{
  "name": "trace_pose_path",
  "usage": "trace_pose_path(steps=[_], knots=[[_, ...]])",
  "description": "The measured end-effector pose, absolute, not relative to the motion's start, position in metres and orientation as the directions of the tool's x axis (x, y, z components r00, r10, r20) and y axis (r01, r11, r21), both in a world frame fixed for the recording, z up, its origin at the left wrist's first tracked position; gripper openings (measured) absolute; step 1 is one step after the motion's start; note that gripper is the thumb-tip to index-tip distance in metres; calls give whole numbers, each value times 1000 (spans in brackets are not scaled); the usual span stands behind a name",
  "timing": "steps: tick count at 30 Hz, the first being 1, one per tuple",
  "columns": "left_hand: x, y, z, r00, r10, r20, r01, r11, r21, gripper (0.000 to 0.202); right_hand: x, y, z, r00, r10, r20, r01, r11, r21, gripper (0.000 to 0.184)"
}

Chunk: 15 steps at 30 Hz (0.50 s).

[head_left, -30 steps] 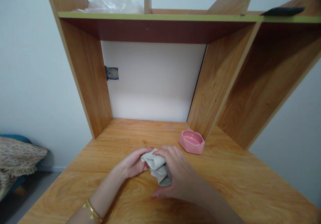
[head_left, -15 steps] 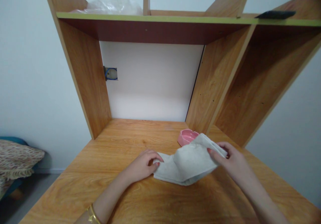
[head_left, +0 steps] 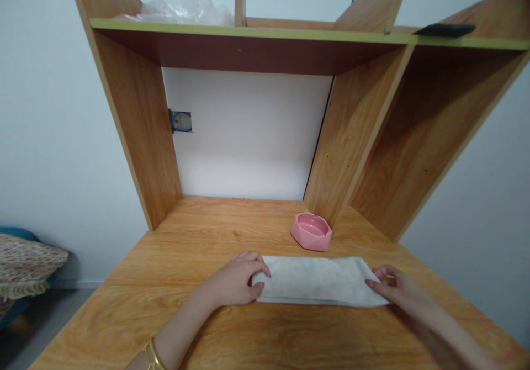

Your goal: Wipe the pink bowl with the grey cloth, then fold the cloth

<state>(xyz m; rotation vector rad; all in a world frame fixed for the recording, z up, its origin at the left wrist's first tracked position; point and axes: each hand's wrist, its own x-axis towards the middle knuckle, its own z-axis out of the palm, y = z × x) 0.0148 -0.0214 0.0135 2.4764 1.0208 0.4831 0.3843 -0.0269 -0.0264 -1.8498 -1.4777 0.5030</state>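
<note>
A pale grey-white cloth [head_left: 314,281], folded into a long strip, lies flat on the wooden desk [head_left: 232,331]. At its left end, my left hand [head_left: 242,279] has thumb and fingers curled over the cloth's edge. The right end is pinched between the thumb and fingers of my right hand [head_left: 393,287]. Just behind the cloth, apart from it, stands a pink faceted ashtray [head_left: 311,232] with notches in its rim.
Wooden upright panels [head_left: 136,121] and a shelf [head_left: 248,30] rise at the back of the desk. On the shelf lie a clear plastic bag [head_left: 186,8] and a dark flat object [head_left: 445,30]. A wall box [head_left: 181,121] shows blue wire. Patterned fabric [head_left: 28,265] is at far left.
My right hand has moved down and to the right, bringing the cloth's raised right part down flat. The ashtray is now fully visible. My left hand stays at the left end.
</note>
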Motion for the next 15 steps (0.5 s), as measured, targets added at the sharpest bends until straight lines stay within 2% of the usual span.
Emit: trace_pose_path(steps=[3, 7, 11, 15], knots=[[15, -23, 15, 676, 722, 147, 574, -641, 509, 23, 380, -21, -6, 246, 969, 37, 580, -117, -806, 24], [16, -25, 19, 655, 731, 191, 578, -647, 497, 25, 356, -12, 29, 283, 946, 161, 595, -41, -802, 39], [21, -31, 22, 666, 702, 251, 545, -688, 478, 25, 335, -7, 47, 224, 932, 285, 709, 44, -703, 43], [28, -36, 22, 705, 662, 253, 513, -723, 463, 25, 344, -8, 41, 215, 948, 234, 792, -29, -610, 39]])
